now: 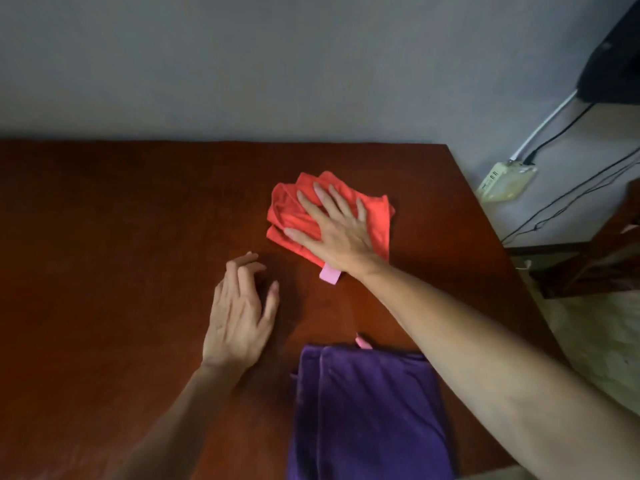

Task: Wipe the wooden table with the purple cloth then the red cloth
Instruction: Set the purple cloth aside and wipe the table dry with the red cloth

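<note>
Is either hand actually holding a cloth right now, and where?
Nothing is gripped. The right hand presses flat on the middle of the red cloth; the left hand is empty.

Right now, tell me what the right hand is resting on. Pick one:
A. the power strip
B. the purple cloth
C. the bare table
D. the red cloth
D: the right hand lies flat with fingers spread on the red cloth, while the purple cloth sits untouched at the near edge of the wooden table.
</note>
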